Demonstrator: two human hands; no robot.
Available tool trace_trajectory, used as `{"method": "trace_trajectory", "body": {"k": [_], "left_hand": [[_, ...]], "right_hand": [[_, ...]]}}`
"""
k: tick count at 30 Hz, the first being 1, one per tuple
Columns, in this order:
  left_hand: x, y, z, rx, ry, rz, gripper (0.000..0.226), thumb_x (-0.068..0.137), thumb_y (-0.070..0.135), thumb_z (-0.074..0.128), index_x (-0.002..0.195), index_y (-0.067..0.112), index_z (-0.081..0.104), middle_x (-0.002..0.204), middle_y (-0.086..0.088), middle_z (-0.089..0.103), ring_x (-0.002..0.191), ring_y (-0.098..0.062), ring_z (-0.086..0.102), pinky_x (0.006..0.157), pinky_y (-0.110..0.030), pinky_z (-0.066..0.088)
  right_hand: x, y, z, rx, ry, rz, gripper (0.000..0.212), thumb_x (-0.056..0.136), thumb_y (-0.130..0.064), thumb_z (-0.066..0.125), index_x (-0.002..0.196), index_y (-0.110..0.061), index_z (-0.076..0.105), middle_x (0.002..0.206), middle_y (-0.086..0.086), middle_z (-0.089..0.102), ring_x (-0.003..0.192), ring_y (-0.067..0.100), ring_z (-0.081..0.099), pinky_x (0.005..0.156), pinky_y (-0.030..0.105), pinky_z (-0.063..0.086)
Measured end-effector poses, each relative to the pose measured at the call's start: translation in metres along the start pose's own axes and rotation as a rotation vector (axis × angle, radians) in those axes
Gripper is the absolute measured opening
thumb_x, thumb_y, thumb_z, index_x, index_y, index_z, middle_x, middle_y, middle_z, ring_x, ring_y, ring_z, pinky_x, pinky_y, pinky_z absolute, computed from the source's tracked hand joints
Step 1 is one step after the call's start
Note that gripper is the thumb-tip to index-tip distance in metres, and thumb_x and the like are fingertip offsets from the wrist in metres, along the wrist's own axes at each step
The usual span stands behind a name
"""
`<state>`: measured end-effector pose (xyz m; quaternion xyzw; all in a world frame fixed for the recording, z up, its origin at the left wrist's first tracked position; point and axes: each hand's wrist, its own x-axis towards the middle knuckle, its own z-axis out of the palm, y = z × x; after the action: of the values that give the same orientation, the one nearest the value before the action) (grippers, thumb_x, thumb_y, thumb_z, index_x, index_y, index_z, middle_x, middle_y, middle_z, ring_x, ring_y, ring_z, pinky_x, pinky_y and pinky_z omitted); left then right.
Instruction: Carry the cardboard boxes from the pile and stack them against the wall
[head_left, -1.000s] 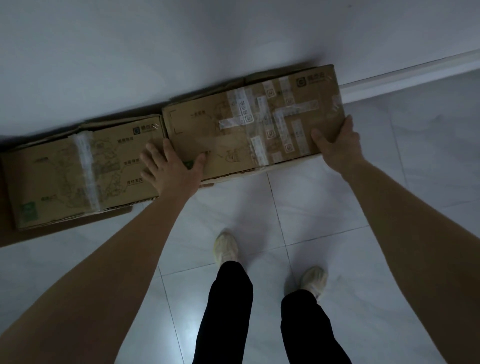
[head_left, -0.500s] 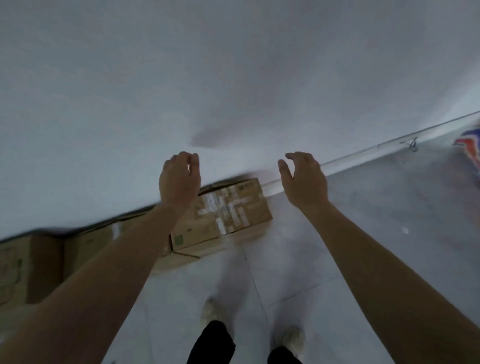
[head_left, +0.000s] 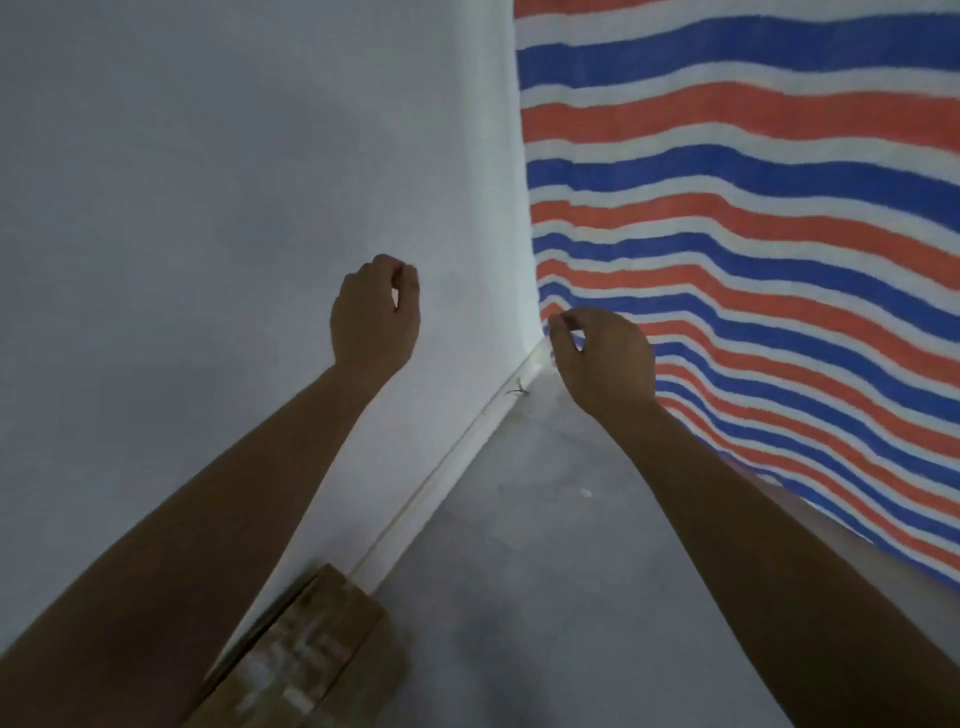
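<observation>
A taped cardboard box (head_left: 311, 654) lies on the floor against the white wall (head_left: 182, 208), at the bottom of the head view, partly cut off by the frame and by my left forearm. My left hand (head_left: 374, 317) hangs in the air in front of the wall with its fingers loosely curled and holds nothing. My right hand (head_left: 605, 358) is raised near the room's corner, fingers loosely curled, also holding nothing. Both hands are well above and away from the box.
A red, white and blue striped tarp (head_left: 753, 234) covers the right side down to the floor. A white skirting board (head_left: 457, 457) runs along the wall to the corner. Grey floor (head_left: 545, 597) stretches between box and tarp.
My hands have let go of the box and lifted away. The view has swung up and to the right, so the box now sits at the bottom edge and the striped tarp fills the right.
</observation>
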<state>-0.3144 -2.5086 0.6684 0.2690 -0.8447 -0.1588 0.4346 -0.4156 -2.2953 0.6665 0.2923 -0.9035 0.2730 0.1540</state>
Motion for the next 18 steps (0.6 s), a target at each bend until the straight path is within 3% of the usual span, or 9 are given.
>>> {"method": "trace_trajectory", "body": {"k": [4,8,14,18], "left_hand": [[-0.023,0.107,0.044,-0.218,-0.184,0.103,0.035,0.103,0.042,0.042,0.11,0.013,0.061,0.106,0.001,0.067,0.091,-0.014,0.06,0.082,-0.024,0.045],[-0.072,0.229,0.065,-0.477,-0.309,0.257,0.032,0.102,0.044,0.045,0.107,0.016,0.06,0.105,0.001,0.068,0.092,-0.014,0.064,0.086,-0.027,0.054],[-0.178,0.426,0.065,-0.692,-0.373,0.549,0.034,0.102,0.042,0.041,0.094,0.016,0.063,0.084,0.0,0.066,0.074,-0.012,0.058,0.071,-0.029,0.056],[-0.311,0.567,0.055,-0.885,-0.524,0.682,0.028,0.103,0.034,0.045,0.086,0.016,0.057,0.073,0.002,0.058,0.068,-0.014,0.055,0.061,-0.04,0.055]], "right_hand": [[-0.054,0.071,-0.077,-0.074,0.123,0.246,0.042,0.102,-0.052,0.047,0.119,-0.022,0.069,0.117,-0.004,0.072,0.096,0.015,0.068,0.09,0.032,0.057],[-0.118,0.139,-0.171,-0.186,0.206,0.436,0.037,0.103,-0.046,0.05,0.113,-0.019,0.073,0.106,-0.004,0.075,0.077,0.007,0.057,0.072,0.023,0.048],[-0.241,0.229,-0.312,-0.308,0.45,0.699,0.036,0.104,-0.043,0.05,0.108,-0.018,0.075,0.098,-0.003,0.076,0.071,0.009,0.058,0.067,0.022,0.042],[-0.374,0.298,-0.407,-0.333,0.545,0.91,0.035,0.103,-0.04,0.051,0.106,-0.016,0.075,0.099,0.0,0.076,0.083,0.021,0.068,0.07,0.025,0.041]]}}
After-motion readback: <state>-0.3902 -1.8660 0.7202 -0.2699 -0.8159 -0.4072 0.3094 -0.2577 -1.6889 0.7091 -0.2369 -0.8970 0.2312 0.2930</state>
